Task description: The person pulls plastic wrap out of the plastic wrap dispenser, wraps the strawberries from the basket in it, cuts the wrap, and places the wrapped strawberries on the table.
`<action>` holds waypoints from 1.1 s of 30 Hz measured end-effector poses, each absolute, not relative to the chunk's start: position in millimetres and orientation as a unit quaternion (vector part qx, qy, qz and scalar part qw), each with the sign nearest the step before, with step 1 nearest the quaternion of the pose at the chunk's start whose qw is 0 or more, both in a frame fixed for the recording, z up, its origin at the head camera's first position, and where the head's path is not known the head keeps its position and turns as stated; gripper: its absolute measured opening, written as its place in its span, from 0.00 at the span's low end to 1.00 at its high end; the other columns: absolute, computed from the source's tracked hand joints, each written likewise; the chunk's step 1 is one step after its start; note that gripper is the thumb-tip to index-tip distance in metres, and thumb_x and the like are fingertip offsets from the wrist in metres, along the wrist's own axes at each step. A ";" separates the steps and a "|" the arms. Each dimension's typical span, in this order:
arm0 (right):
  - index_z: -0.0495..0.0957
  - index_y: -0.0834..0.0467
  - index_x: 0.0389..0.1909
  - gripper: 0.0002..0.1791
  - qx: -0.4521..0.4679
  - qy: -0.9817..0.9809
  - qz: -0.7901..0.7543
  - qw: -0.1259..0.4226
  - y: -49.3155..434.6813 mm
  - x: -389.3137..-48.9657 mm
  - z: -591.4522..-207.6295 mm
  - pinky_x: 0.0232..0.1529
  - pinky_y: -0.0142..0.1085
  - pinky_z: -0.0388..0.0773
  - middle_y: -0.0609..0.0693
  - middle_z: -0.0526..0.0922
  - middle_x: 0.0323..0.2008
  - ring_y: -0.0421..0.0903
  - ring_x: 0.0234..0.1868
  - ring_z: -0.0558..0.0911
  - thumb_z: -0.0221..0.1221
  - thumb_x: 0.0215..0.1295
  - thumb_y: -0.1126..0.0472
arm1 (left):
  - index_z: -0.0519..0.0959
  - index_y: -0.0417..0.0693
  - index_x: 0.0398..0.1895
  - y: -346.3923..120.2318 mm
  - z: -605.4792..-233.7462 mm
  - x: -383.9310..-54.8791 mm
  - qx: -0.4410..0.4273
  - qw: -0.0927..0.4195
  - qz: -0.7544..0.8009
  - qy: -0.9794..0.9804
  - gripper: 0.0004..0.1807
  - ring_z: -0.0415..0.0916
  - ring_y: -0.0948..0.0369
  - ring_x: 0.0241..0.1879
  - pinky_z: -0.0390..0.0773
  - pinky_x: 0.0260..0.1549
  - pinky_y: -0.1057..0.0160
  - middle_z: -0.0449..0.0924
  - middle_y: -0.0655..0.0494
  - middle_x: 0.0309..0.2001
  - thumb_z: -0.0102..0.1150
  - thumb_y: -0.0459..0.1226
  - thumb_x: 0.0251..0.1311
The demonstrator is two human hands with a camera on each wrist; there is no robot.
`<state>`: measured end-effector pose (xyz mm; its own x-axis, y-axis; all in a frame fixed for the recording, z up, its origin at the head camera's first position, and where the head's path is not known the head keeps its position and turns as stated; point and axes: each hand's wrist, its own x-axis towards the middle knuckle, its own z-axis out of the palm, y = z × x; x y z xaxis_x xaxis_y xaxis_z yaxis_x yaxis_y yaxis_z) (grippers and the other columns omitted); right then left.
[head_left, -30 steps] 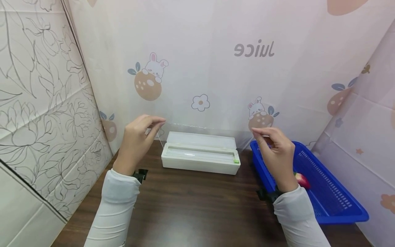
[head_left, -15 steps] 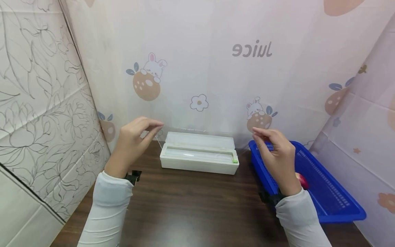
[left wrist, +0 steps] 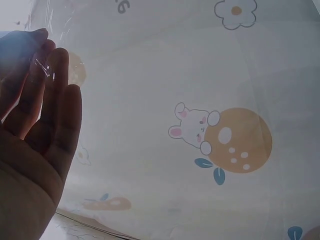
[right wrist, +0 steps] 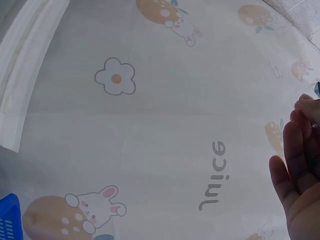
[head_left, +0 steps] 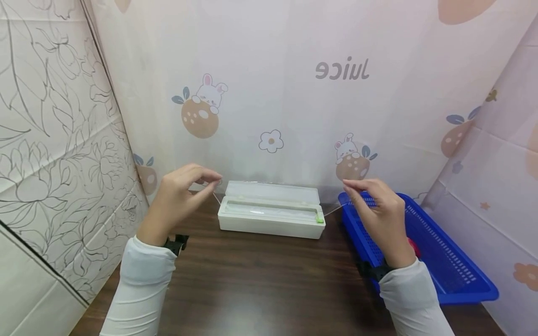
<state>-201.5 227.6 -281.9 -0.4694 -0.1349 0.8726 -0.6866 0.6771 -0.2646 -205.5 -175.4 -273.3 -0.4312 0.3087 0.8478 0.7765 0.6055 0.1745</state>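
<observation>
One clear film (head_left: 216, 198) runs up from the box (head_left: 271, 226), its upper corners pinched between my thumbs and fingertips: left hand (head_left: 180, 193) left of the box, right hand (head_left: 378, 205) right of it. Head view gives the film only as faint edge lines; left wrist view shows it glinting across my fingers. Right of the box, blue basket (head_left: 468, 299); head view alone shows the red item (head_left: 414, 248) inside, mostly hidden. Right wrist view catches just a basket corner.
</observation>
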 end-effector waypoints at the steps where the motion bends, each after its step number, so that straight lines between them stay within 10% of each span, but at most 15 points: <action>1: 0.83 0.52 0.44 0.16 0.255 -0.800 0.308 0.448 227.8 -201.9 -282.1 0.43 0.19 0.72 0.50 0.85 0.37 0.41 0.38 0.78 0.65 0.53 0.67 | 0.84 0.52 0.35 -175.4 -273.6 -206.0 -0.339 0.412 -0.284 -0.796 0.06 0.75 0.70 0.37 0.81 0.30 0.65 0.84 0.61 0.35 0.63 0.34 0.53; 33: 0.83 0.55 0.40 0.10 0.264 -0.804 0.430 0.314 236.3 -204.4 -285.8 0.44 0.22 0.77 0.51 0.85 0.37 0.44 0.40 0.80 0.58 0.60 0.69 | 0.83 0.52 0.38 -186.4 -288.2 -214.7 -0.312 0.373 -0.370 -0.792 0.06 0.78 0.68 0.37 0.81 0.30 0.73 0.85 0.60 0.37 0.60 0.35 0.58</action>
<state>-204.4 236.3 -285.8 -0.6638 -0.1554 0.7316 -0.6946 0.4909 -0.5259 -214.7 -186.4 -288.2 -0.5273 0.2183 0.8212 0.7699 0.5315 0.3531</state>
